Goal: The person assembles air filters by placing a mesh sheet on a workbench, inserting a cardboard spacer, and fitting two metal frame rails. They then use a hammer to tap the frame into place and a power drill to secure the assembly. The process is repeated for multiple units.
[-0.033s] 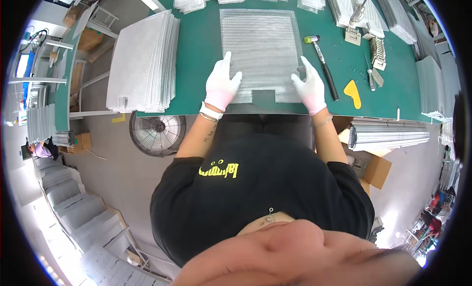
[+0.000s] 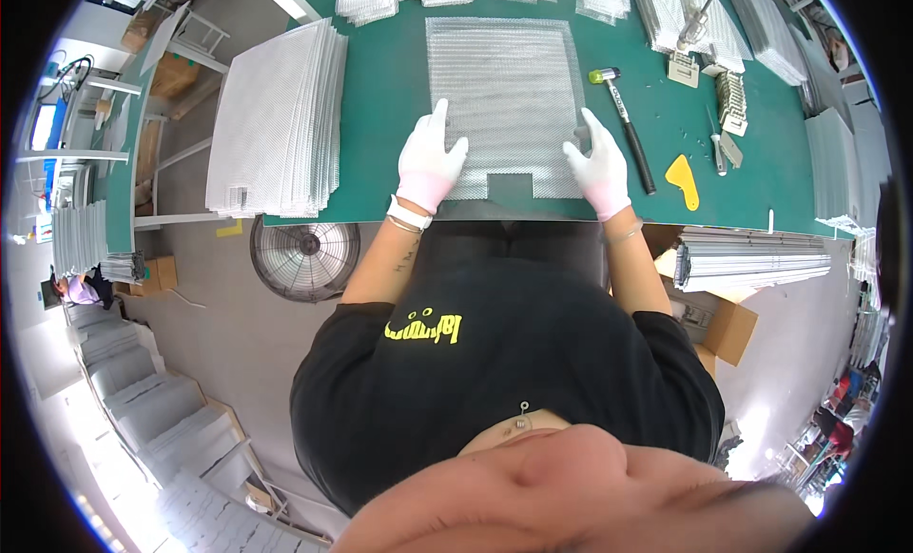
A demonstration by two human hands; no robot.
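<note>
In the head view, a gray mesh sheet [image 2: 504, 92] lies flat on the green table [image 2: 385, 87] at the top middle of the picture, with a small notch cut in its bottom edge. The left hand [image 2: 427, 159] is at the sheet's left side and the right hand [image 2: 600, 167] is at its right side, both in white gloves, with fingers open and thumbs out. A hammer [image 2: 623, 123] and a yellow scraper [image 2: 682, 180] lie right of center, and a big pile of sheets [image 2: 274, 120] sits at the upper left.
</note>
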